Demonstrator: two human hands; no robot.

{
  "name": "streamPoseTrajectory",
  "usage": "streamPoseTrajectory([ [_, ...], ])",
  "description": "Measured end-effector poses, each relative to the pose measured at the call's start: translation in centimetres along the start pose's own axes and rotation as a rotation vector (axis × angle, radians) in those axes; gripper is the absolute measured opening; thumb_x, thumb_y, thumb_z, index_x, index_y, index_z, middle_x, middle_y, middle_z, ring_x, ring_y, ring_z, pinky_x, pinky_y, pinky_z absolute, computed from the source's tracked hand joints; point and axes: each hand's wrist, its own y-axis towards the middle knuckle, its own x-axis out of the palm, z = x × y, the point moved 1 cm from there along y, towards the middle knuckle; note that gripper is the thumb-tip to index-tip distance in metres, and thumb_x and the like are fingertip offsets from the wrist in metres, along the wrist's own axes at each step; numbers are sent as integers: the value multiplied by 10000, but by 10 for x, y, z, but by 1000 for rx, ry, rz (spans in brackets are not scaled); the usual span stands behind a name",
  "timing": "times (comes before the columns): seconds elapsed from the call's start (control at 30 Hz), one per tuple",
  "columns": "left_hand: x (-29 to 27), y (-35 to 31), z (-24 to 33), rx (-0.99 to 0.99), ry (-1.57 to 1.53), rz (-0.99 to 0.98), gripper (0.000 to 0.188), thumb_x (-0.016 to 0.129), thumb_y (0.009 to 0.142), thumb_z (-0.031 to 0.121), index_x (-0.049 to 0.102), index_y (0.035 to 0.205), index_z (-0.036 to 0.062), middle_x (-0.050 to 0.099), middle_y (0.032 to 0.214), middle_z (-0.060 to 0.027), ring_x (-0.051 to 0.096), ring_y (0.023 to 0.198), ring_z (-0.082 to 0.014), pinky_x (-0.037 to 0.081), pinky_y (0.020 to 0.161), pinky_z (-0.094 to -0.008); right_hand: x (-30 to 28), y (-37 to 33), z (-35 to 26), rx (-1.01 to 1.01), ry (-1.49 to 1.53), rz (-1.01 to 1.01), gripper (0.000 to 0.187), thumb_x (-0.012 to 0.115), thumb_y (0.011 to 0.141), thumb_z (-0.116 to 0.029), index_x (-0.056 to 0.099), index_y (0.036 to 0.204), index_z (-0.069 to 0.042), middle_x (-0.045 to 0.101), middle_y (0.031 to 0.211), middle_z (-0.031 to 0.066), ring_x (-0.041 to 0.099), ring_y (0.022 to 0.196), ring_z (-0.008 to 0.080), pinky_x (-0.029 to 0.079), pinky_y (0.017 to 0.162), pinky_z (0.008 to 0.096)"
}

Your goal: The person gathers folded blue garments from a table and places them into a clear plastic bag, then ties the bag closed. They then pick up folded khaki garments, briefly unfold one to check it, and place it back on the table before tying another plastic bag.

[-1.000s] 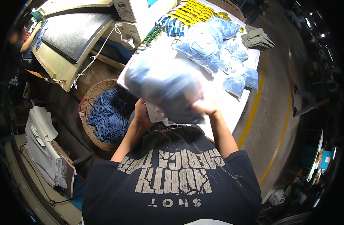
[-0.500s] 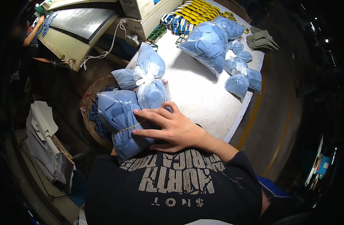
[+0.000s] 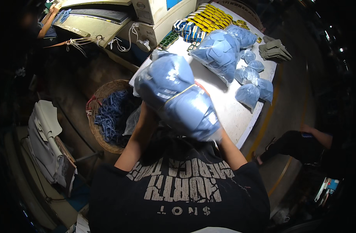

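A large clear plastic bag (image 3: 174, 93) packed with blue cut pieces is raised in front of me, with a thin yellowish band around its middle. Both my arms reach up to it. My left forearm (image 3: 136, 136) runs behind its lower left side, and my right forearm (image 3: 232, 151) meets its lower right end. The bag hides the fingers of both hands, but it is held up between them. Behind it, the knotted bags at the table's left edge are mostly covered.
On the white table (image 3: 248, 120) lie more bags of blue pieces (image 3: 218, 50), yellow strap-like pieces (image 3: 211, 17) and grey-green folded pieces (image 3: 275, 50). A wicker basket (image 3: 93, 124) of blue scraps (image 3: 112, 112) stands left. People are at the far left and the right.
The banded bag has been lifted from over the basket, up and to the right. My right hand, spread on it before, is now hidden behind it. A person has appeared at the right.
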Motion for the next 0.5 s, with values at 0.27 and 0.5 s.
streamPoseTrajectory([
  [0.27, -25, -59, 34, 7, 91, -36, 396, 574, 962, 59, 589, 1358, 60, 692, 1151, -56, 513, 642, -38, 522, 612, -269, -53, -49, 16, 43, 785, 372, 829, 605, 1007, -549, 396, 1609, -18, 522, 1569, 188, 515, 1439, 363, 415, 1224, 520],
  [0.5, -57, -62, 73, 234, 20, 132, 627, 528, 835, -73, 506, 1443, 81, 625, 1323, -122, 489, 654, -69, 539, 674, -315, -65, -39, -7, -11, 759, 364, 823, 613, 1004, -539, 404, 1601, -14, 532, 1557, 191, 527, 1426, 361, 421, 1219, 517],
])
